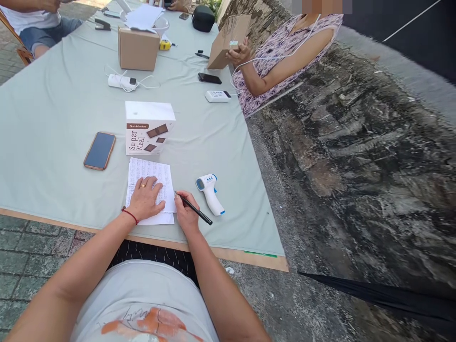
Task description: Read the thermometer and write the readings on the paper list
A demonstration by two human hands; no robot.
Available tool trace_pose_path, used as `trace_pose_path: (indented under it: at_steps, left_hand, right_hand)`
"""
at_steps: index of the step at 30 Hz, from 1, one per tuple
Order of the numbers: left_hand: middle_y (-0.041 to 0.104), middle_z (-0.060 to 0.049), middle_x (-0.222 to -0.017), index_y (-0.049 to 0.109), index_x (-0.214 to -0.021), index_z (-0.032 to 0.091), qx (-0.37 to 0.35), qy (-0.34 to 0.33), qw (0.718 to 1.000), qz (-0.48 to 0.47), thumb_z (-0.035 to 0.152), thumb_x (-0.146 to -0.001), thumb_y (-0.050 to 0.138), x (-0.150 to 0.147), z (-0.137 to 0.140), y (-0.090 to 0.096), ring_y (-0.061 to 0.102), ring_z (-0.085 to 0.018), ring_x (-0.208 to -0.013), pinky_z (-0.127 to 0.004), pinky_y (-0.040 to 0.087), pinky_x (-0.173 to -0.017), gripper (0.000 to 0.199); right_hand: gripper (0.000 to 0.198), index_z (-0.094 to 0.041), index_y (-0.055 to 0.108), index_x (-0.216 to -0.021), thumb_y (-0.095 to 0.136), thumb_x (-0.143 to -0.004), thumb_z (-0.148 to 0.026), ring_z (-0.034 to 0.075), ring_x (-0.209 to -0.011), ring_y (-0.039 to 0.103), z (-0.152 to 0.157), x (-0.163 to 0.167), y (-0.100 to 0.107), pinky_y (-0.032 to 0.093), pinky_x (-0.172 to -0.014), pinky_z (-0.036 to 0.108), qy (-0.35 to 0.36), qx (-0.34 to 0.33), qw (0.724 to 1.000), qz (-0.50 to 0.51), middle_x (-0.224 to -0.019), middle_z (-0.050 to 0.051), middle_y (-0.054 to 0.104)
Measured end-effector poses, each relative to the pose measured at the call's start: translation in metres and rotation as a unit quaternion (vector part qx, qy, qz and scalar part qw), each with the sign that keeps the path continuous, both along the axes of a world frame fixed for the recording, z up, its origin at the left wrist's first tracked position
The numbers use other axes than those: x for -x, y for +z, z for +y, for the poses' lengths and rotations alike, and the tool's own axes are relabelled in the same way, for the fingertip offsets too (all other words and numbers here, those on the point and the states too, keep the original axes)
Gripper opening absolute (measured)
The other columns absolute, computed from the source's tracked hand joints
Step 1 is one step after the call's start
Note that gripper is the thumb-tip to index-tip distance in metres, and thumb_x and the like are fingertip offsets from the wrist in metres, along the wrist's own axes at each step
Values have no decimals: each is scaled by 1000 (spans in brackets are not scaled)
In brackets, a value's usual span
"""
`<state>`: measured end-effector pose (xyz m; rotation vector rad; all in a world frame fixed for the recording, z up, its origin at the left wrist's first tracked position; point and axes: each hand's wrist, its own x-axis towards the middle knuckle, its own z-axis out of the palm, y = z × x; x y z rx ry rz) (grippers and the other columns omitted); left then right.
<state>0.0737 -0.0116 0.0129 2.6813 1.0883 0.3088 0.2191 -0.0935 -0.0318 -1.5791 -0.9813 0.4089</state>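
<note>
Outdoors, beside rough stone point(349, 156), I watched a cloth-covered table point(53, 137). Its front edge ran just behind the papers point(153, 168); its right edge lay well apart, past a white thermometer point(210, 192). Beyond stood a white box point(142, 135), with a phone point(99, 151) to its left. The left hand point(145, 197) pressed the papers, fingers wide; the right hand's point(187, 213) fingers narrowed around a black pen point(195, 209), its tip perhaps touching them.

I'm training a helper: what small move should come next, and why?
Probably shift the pen left, over the paper: the right hand holds it with its tip near the paper's right edge, while the left hand lies spread on the paper.
</note>
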Motion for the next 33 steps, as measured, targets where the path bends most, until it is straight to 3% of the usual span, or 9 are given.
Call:
trace_pose_path:
  at_steps: [8,10,14,16,18,23,33]
  left_hand:
    - [51,-19,-138,57,-124,13,-8,-3,1000,-1,38,-84,62,2,1,-2,44,-33,-133,-52,26,-118,47]
    - [51,-19,-138,57,-125,13,-12,-7,1000,1,45,-84,64,2,2,-3,44,-34,-133,-53,26,-118,52]
    - [45,-25,-144,51,-136,11,-4,-40,999,17,79,-62,70,5,2,-6,36,-42,-140,-60,19,-118,103]
    - [37,-30,-150,42,-145,7,7,-61,997,41,86,-54,70,8,1,-6,27,-46,-144,-64,12,-118,123]
    - [30,-32,-154,36,-149,3,20,-76,995,69,86,-52,70,10,1,-4,20,-48,-147,-68,7,-118,132]
    - [23,-30,-159,34,-151,2,40,-95,989,107,81,-54,73,14,0,5,15,-48,-149,-70,5,-117,132]
    - [30,-26,-157,41,-147,6,32,-106,990,85,67,-59,76,18,1,10,20,-45,-149,-72,4,-116,113]
  right_hand:
    - [28,-20,61,-105,44,-98,-41,19,-92,62,2,-1,-5,52,-88,36,-40,-45,996,-65,-99,7,64]
    - [27,-20,60,-106,41,-100,-38,20,-99,61,3,-2,-7,51,-93,38,-35,-55,993,-95,-102,8,63]
    - [30,-20,58,-114,38,-102,-37,22,-109,59,3,-4,-11,49,-99,43,-8,-34,993,-115,-113,11,63]
    - [32,-19,57,-119,38,-102,-39,23,-111,59,4,-3,-12,47,-102,46,12,-21,994,-109,-117,11,63]
    - [35,-19,56,-122,38,-102,-41,24,-112,60,4,-2,-12,48,-102,46,28,-13,995,-96,-119,11,64]
    - [35,-20,56,-123,38,-102,-42,23,-113,62,4,1,-9,49,-101,44,52,3,996,-75,-120,10,66]
    - [32,-21,57,-123,40,-102,-38,22,-113,63,3,0,-9,49,-102,44,74,-11,993,-87,-118,8,68]
